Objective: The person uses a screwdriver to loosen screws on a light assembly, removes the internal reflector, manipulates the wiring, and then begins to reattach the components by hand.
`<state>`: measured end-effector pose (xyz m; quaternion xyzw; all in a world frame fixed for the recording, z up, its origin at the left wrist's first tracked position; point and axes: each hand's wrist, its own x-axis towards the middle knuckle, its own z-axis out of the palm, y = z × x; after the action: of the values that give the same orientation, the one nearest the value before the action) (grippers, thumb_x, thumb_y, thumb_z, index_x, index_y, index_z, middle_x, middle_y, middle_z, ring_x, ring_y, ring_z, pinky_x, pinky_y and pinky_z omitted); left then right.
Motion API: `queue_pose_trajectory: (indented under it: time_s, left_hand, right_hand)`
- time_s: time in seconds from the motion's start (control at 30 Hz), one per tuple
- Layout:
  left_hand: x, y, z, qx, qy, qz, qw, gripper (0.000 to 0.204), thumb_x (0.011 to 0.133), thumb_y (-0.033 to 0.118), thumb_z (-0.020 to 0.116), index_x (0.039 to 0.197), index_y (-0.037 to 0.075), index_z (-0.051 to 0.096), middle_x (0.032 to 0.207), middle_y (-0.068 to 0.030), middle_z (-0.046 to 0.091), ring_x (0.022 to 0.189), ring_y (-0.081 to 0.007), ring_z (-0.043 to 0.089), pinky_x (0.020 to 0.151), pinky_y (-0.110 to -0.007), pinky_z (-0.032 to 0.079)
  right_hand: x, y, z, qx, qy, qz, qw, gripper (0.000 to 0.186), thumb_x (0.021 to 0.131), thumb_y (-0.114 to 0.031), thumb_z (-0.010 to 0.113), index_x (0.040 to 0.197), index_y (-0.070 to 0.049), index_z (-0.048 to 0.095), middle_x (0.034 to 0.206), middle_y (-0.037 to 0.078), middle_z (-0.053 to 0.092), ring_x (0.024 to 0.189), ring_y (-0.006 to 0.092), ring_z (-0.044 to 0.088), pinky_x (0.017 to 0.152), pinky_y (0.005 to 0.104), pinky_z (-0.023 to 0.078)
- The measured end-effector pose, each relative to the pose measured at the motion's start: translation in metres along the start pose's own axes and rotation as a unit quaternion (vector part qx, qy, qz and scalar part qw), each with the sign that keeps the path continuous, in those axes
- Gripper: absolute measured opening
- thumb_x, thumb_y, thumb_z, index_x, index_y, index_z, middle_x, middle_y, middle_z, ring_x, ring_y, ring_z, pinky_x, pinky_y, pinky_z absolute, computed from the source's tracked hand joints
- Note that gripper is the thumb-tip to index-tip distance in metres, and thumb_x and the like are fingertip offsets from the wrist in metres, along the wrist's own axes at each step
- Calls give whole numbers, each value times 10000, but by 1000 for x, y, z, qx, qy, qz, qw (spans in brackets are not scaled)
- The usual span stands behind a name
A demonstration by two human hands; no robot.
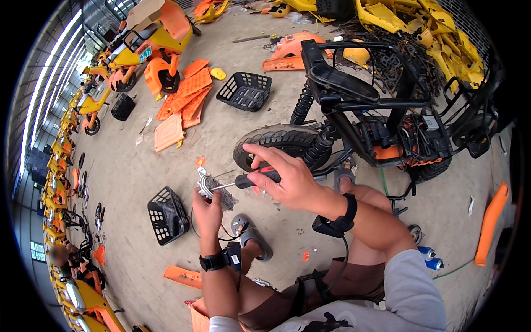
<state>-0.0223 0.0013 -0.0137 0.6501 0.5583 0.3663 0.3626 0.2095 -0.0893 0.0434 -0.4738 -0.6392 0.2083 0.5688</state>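
My left hand (208, 217) grips a round silver metal part (207, 183) with a small bracket at its far end. It looks like a brake plate, but I cannot be sure. In my right hand (297, 187) is a screwdriver (243, 181) with a black and red handle, held by the thumb and curled fingers, while the index finger stretches out over it. The shaft points left, and its tip reaches the metal part near my left thumb. Just beyond my right hand is the tyre (251, 140) of a stripped black scooter frame (354, 105).
Black plastic baskets stand at left (167, 217) and farther off (244, 92). Orange panels (185, 97) lie stacked beyond. Blue spray cans (433, 263) and a long orange strip (491, 224) are at right. Yellow scooters (58, 205) line the left side; yellow body parts (451, 47) pile up far right.
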Motion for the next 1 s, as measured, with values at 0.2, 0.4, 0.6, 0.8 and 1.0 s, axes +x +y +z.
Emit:
queue_pose_trajectory:
  time_s: [0.2, 0.4, 0.6, 0.8, 1.0]
  left_hand:
    - [2, -7, -1, -39, 1, -18, 999, 243, 872, 41, 659, 1054, -43, 522, 865, -83, 643, 735, -114, 612, 635, -270, 499]
    - [-1, 4, -1, -30, -2, -33, 999, 237, 876, 38, 654, 1058, -42, 525, 878, -79, 643, 752, -112, 614, 644, -264, 499]
    - [1, -3, 0, -52, 0, -27, 998, 221, 878, 45, 656, 1041, -32, 528, 857, -67, 636, 738, -98, 600, 633, -256, 489]
    - [-1, 1, 0, -44, -4, -32, 999, 210, 879, 54, 659, 1022, -30, 531, 828, -55, 631, 706, -85, 582, 598, -251, 472]
    - [-1, -2, 1, -36, -1, -32, 999, 209, 881, 50, 656, 1027, -34, 533, 833, -60, 631, 702, -88, 581, 593, -248, 471]
  right_hand:
    - [5, -7, 3, -51, 75, -118, 989, 575, 841, -95, 649, 1387, -118, 468, 1080, 137, 572, 777, 312, 648, 661, 365, 547]
    - [-2, -1, 0, -13, 17, 4, 1000, 609, 806, -107, 672, 1379, -110, 466, 1110, 147, 555, 876, 329, 632, 693, 383, 543]
    - [4, -8, 3, -45, 90, -105, 989, 565, 822, -100, 659, 1359, -101, 485, 1057, 129, 581, 790, 296, 641, 645, 355, 537]
    - [-1, -1, 0, 21, 23, 4, 1000, 569, 791, -78, 670, 1334, -85, 500, 1113, 146, 561, 846, 289, 642, 688, 354, 545]
    - [4, -6, 1, -39, 107, -101, 988, 539, 821, -92, 661, 1335, -95, 502, 1043, 125, 588, 784, 268, 655, 670, 351, 560]
